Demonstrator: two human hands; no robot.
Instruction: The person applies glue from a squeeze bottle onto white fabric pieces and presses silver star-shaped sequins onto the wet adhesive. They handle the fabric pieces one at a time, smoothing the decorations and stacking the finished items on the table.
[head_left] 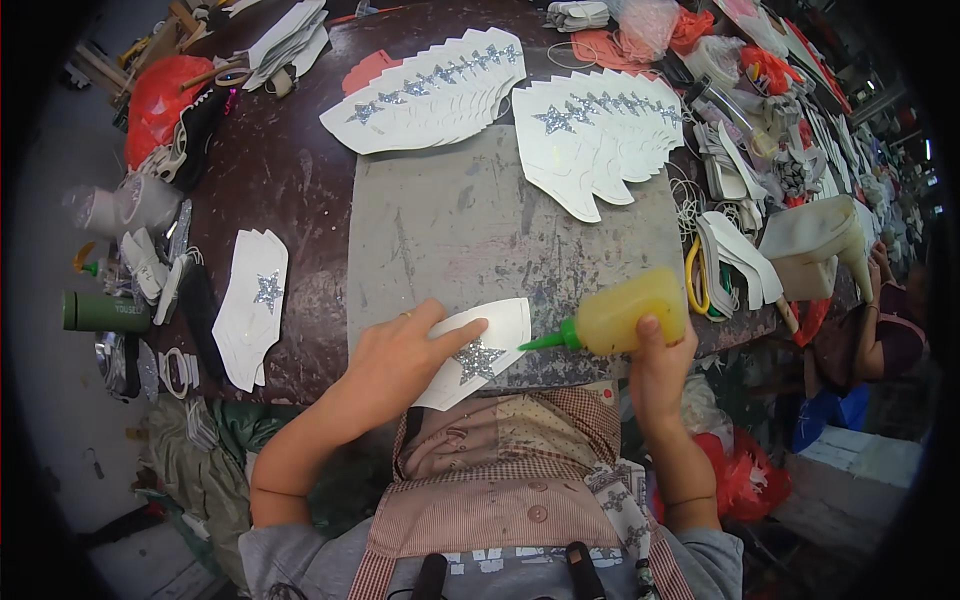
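Note:
My left hand (395,360) holds a white shoe upper piece (513,318) with a glittery silver star (478,360) at the near edge of the grey work board. Its fingers press on the piece's top face. In my right hand (660,370) is a squeeze bottle (632,312) of yellowish glue, tipped on its side. The bottle's green nozzle (550,338) points left, its tip at the right edge of the white piece. Beyond my hands lie two fanned rows of similar star pieces, a left row (425,95) and a right row (600,130).
More star pieces (250,310) lie on the dark table at left, near a green bottle (105,312). At right are yellow-handled scissors (695,275), white pieces (740,255) and a large pale plastic container (820,240). Another person's arm (880,310) shows at far right.

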